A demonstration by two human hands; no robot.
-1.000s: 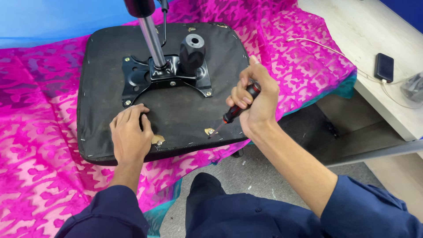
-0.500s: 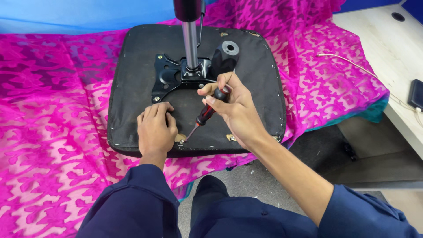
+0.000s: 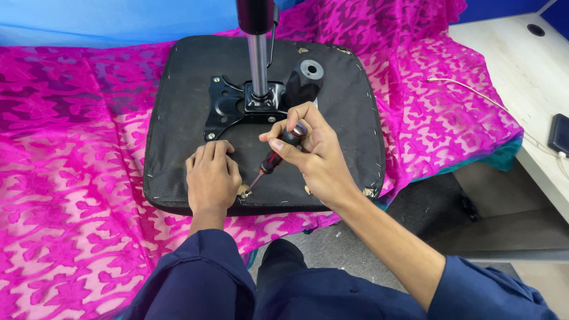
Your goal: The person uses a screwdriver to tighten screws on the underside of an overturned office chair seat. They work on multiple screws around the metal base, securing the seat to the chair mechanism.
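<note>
The upturned chair seat [image 3: 178, 106] lies underside up on a bed spread with a pink patterned cloth [image 3: 71, 148], its near edge close to the bed's near edge. The right hand [image 3: 311, 154] is closed around the red-and-black handle of a screwdriver [image 3: 274, 160], whose thin shaft slants down to the left so the tip meets a small fastener spot [image 3: 243, 192] near the seat's near edge. The left hand [image 3: 211, 175] lies flat and empty, palm down on the black covering, touching it just beside the tip.

The seat looks broad, stiff and fairly heavy, with a thin dark fabric stapled around its rim; that fabric is likely soft enough to tear. It is best gripped by its thick outer edges. The screwdriver is light and rigid, and the ribbed handle gives a sure grip, though the tip could skid off the fastener onto the fabric or toward the left fingers.

A black metal mounting plate [image 3: 228, 106] sits bolted at the seat's centre, with a chrome gas-lift column [image 3: 257, 59] rising upright from it toward the camera and a black knob lever [image 3: 305, 80] just right of it. These crowd the space beyond the hands. At the right, a pale tabletop [image 3: 521, 65] carries a white cable [image 3: 468, 89] and a dark phone [image 3: 560, 133], well apart from the seat.
</note>
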